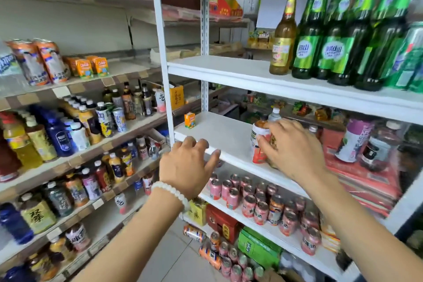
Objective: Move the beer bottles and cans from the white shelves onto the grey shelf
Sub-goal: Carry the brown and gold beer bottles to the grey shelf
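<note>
White shelves (pixel 229 135) carry beer bottles (pixel 332 52) and cans (pixel 261 210).

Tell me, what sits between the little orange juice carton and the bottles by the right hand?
Nothing: in the head view the white shelf is bare between the orange carton and the bottles the right hand touches.

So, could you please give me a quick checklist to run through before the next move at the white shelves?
1. Right hand has a grip on the red-and-white can: ok, fingers curl round it.
2. Left hand free: ok, resting on the shelf edge.
3. Can is actually beer: cannot tell, label blurred.
4. Green beer bottles still to move: not ok, on the upper white shelf.
5. Room on the grey shelf: cannot tell.
</note>
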